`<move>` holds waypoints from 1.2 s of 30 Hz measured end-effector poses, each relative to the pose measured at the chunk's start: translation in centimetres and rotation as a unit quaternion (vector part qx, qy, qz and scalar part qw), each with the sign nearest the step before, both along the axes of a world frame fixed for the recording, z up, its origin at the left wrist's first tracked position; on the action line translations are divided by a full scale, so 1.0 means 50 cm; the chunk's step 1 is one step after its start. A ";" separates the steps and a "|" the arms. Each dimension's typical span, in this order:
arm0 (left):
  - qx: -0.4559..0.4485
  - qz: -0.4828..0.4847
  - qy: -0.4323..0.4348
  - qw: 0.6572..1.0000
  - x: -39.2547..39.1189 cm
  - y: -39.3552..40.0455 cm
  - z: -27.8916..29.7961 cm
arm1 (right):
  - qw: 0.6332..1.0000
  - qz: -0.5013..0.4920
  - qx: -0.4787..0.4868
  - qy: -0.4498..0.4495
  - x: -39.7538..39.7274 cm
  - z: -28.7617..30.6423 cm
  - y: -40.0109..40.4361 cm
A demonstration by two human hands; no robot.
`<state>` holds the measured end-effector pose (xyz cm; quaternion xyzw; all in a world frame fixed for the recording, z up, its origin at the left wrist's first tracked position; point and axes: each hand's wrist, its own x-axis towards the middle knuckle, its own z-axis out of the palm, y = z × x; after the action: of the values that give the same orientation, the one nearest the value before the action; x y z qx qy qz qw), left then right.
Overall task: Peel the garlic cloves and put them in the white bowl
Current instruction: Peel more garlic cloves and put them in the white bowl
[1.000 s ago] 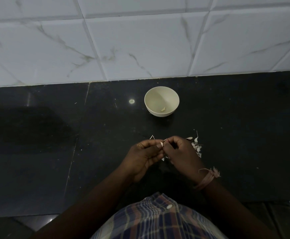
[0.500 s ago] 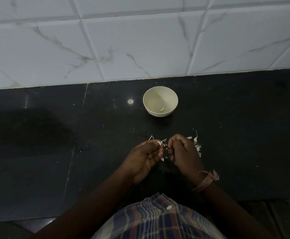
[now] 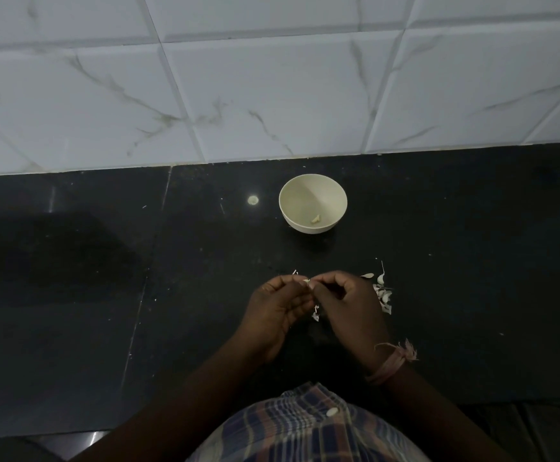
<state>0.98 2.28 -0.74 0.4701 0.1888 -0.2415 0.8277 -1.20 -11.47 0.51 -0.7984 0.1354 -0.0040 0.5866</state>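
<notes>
The white bowl stands on the black counter, a little beyond my hands, with one peeled clove at its bottom. My left hand and my right hand meet over the counter and both pinch a small garlic clove between their fingertips. Only a pale tip of the clove shows; my fingers hide the rest. Loose garlic skins lie on the counter just right of my right hand, and a few scraps lie under my hands.
The black stone counter runs to a white marble-tiled wall behind the bowl. A light spot reflects left of the bowl. My checked shirt fills the bottom of the view.
My hands had drawn slightly apart half a second ago; now the fingertips are together again on the clove. The bowl has not moved.
</notes>
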 end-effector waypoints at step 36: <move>0.078 -0.071 -0.070 0.992 -0.010 -0.002 -0.003 | 0.994 0.039 -0.100 0.028 0.003 -0.010 -0.017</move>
<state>0.48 2.16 -0.91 0.5613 0.1148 -0.2504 0.7804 -1.04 -12.35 0.03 -0.8574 0.1194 0.0272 0.4998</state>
